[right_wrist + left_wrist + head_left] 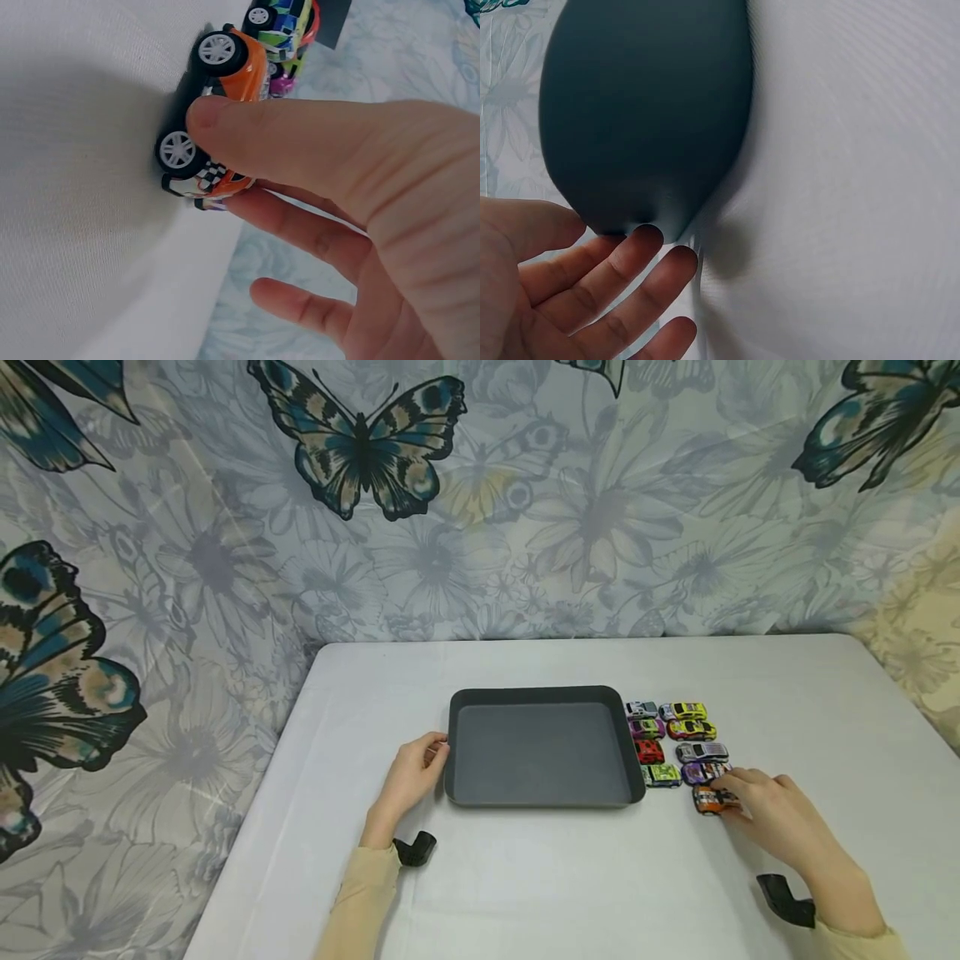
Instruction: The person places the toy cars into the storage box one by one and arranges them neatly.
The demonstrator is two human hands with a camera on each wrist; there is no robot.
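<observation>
A dark grey rectangular tray (547,747) lies on the table. At its left edge my left hand (411,774) pinches the rim between thumb and fingers; in the left wrist view the tray's end (649,150) meets the thumb and fingertips. An orange toy car (707,799) stands nearest the front of a group of small toy cars right of the tray. My right hand (776,818) holds this car, with the thumb against its wheeled side in the right wrist view. Just behind it sits a purple toy car (697,772), close to the fingertips.
Several more toy cars stand in two columns beside the tray, among them a green one (662,776), a red one (648,751), a silver one (702,752) and a yellow one (683,711). A white cloth covers the table (540,877). Butterfly-patterned fabric (480,568) hangs behind.
</observation>
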